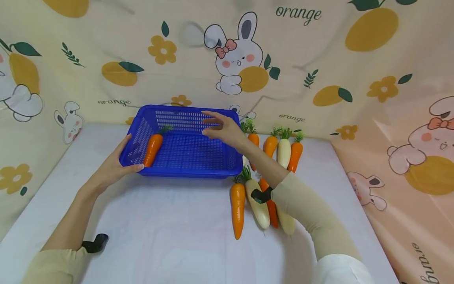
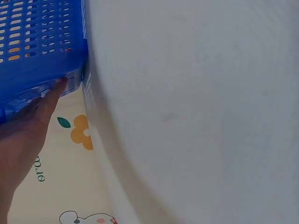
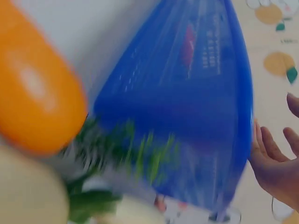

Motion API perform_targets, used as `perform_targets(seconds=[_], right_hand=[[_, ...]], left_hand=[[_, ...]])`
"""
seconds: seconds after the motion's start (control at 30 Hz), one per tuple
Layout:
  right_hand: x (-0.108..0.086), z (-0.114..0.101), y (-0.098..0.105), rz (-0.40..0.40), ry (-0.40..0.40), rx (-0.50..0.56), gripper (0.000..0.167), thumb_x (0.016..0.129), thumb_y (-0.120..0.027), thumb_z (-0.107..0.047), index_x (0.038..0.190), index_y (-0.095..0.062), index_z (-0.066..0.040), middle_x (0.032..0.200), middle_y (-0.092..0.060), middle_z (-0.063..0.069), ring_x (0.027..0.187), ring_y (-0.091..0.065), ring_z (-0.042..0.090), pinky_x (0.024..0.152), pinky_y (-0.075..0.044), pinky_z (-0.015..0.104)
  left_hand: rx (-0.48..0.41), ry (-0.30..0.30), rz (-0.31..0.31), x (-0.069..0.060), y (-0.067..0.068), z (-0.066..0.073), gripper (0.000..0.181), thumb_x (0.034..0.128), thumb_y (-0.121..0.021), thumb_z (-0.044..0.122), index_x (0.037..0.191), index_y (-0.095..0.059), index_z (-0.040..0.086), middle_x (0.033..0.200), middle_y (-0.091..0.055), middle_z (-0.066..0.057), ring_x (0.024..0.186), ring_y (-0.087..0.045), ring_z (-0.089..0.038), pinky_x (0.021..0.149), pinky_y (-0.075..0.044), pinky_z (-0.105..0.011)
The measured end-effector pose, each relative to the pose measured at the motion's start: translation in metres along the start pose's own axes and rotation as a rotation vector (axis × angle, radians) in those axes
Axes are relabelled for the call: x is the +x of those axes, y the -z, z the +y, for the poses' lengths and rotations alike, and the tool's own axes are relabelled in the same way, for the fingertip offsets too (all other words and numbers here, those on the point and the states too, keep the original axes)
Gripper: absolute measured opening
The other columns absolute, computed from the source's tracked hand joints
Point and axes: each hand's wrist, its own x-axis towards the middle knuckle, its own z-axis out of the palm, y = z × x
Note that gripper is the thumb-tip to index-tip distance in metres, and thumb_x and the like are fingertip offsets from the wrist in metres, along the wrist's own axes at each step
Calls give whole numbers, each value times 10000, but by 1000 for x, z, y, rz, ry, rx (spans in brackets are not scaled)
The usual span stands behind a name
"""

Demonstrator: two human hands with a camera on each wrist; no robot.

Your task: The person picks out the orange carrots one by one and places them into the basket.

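A blue perforated basket (image 1: 191, 172) is at the back of the white table, with one orange carrot (image 1: 153, 150) lying inside at its left end. My left hand (image 1: 110, 167) holds the basket's left end, thumb at the near corner and fingers along the outer side. The left wrist view shows this hand (image 2: 28, 135) against the basket wall (image 2: 42, 70). Over the basket's right part, my right hand (image 1: 227, 132) is empty, its fingers apart and slightly bent. In the right wrist view the hand (image 3: 275, 163) appears past the basket's rim (image 3: 245, 93).
Right of the basket lie several orange carrots (image 1: 237, 209) and white radishes (image 1: 258, 205), some partly hidden under my right forearm. A carrot (image 3: 37, 88) looms close in the right wrist view. A printed cloth (image 1: 159, 83) with rabbits and oranges hangs behind and beside the table (image 1: 170, 228).
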Motion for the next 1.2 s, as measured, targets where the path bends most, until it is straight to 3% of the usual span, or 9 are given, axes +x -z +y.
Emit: perform_targets(seconds=[0.33,0.6,0.83,1.03,1.2], right_hand=[[-46,15,58,143,-46,6,604,941,-695,-137,1494,-452,-136,1435,-520,163,1194,-602,294,934,-555,391],[-83,37,100,249,-119,-42,656,937,-700,-137,1519,-409,-232,1440,-512,107,1251,-549,313,973,-529,430],[-114,58,135,320,-159,-110,646,953,-670,-114,1529,-391,-202,1463,-489,138,1240,-540,344,934,-540,295],[-139,68,155,339,-218,-200,629,956,-669,-136,1522,-397,-175,1480,-471,150,1255,-525,346,1005,-476,392],[-153,73,167,364,-216,-226,612,945,-660,-53,1503,-410,-79,1459,-475,212,1235,-530,408,896,-511,245]], left_hand=[[7,11,-2,1,-2,2,1064,911,-716,330,1577,113,356,1650,95,-176,1483,39,-480,1114,-58,-736],[-3,9,-7,1,-1,0,1048,922,-702,324,1579,113,349,1649,98,-178,1484,39,-479,1121,-52,-729],[-8,12,-6,-1,-2,3,1044,921,-696,353,1580,115,350,1651,100,-171,1482,41,-483,1104,-67,-747],[-17,0,-6,-1,-3,2,1040,926,-695,340,1582,112,342,1653,104,-162,1485,47,-475,1107,-61,-744],[-26,-7,0,-1,-2,0,1038,926,-697,326,1583,105,347,1655,102,-151,1489,47,-464,1114,-54,-736]])
